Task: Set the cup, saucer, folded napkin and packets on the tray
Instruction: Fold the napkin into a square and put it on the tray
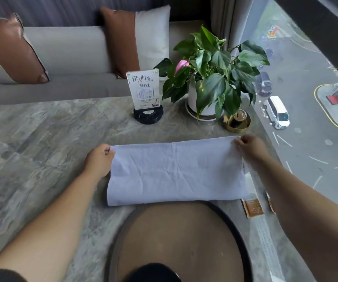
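Marbled grey stone forms the table (31, 143), set against a cushioned bench and a tall window. Left hand (98, 159) pinches the napkin's far left corner between thumb and curled fingers; right hand (250, 147) pinches the far right corner the same way. Between them the napkin (176, 171) lies stretched in a long band, its near fold touching the rim of the round tray (239, 226) at six o'clock. Brown packets (253, 208) lie at about four o'clock from the cloth, partly under its right end and the forearm. Risk, as I judge it: uneven pulls would skew the next fold, and dragging the cloth could sweep the packets toward the table edge. No cup or saucer shows.
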Demonstrator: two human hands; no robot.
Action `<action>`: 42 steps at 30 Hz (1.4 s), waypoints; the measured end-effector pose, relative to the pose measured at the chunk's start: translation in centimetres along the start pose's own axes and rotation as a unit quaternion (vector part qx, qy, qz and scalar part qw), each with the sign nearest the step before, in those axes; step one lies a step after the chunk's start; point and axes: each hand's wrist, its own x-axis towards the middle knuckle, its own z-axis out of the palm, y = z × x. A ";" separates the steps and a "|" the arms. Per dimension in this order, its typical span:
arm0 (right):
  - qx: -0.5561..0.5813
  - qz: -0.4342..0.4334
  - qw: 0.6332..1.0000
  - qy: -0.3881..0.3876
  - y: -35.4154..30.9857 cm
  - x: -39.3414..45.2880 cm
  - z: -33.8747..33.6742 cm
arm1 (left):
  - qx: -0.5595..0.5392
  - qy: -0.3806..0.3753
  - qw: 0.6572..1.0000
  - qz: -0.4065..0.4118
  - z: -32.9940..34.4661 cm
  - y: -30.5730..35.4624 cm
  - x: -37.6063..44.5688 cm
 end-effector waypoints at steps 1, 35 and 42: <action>-0.015 0.002 1.000 -0.004 0.2 0.5 0.5 | 0.006 -0.002 1.000 -0.003 0.4 -0.1 0.5; -0.078 0.119 0.981 -0.133 1.9 -1.3 1.2 | 0.348 -0.078 0.908 0.219 7.4 0.2 -8.5; -0.015 0.165 0.975 -0.146 1.5 -0.5 1.1 | 0.348 -0.088 0.914 0.188 8.4 -1.8 -8.1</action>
